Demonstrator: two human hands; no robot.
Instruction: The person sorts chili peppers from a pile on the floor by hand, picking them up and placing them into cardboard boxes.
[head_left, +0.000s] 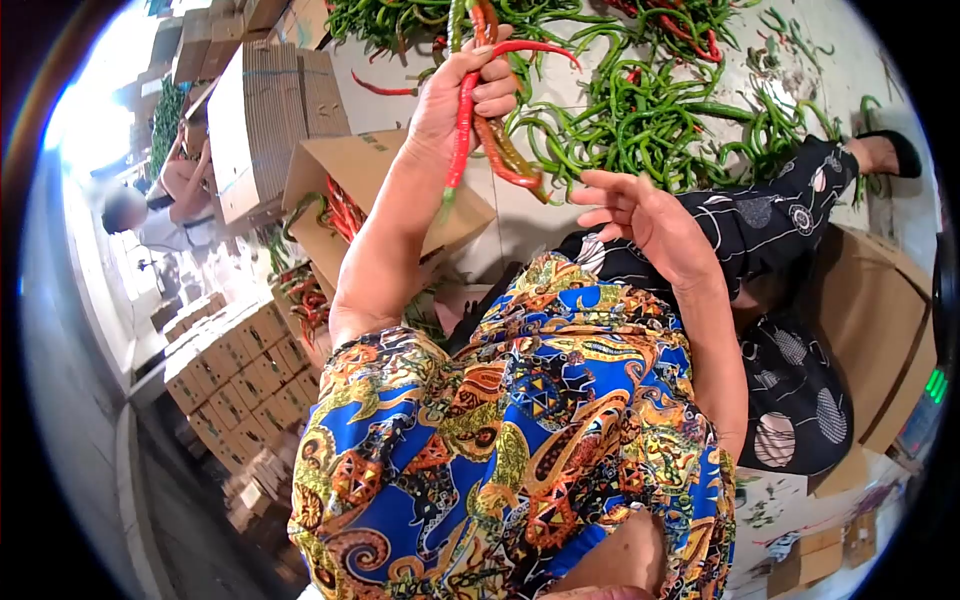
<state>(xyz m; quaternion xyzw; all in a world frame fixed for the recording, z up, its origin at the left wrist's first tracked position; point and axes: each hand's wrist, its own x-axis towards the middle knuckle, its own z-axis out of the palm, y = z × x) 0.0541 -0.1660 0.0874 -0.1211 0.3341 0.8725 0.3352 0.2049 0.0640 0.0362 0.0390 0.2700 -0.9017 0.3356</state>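
Observation:
My left hand (465,95) is raised at the top middle, its fingers wrapped round several long chili peppers. Among them are a bright red chili pepper (463,135) with a green tip and a brownish-red one (500,150) hanging below the fist. Another red tip sticks out to the right. To the right, my right hand (640,220) holds nothing; its fingers are apart and point left toward the hanging peppers. Beyond both hands, a heap of green chili peppers (650,120) lies on the pale floor, with a few red ones mixed in.
An open cardboard box (350,160) with red peppers stands left of my left arm. Flattened cartons (270,120) are stacked behind it, closed boxes (235,380) lower left. Another person (180,195) works at far left. A large carton (870,330) stands at right beside a patterned trouser leg (790,210).

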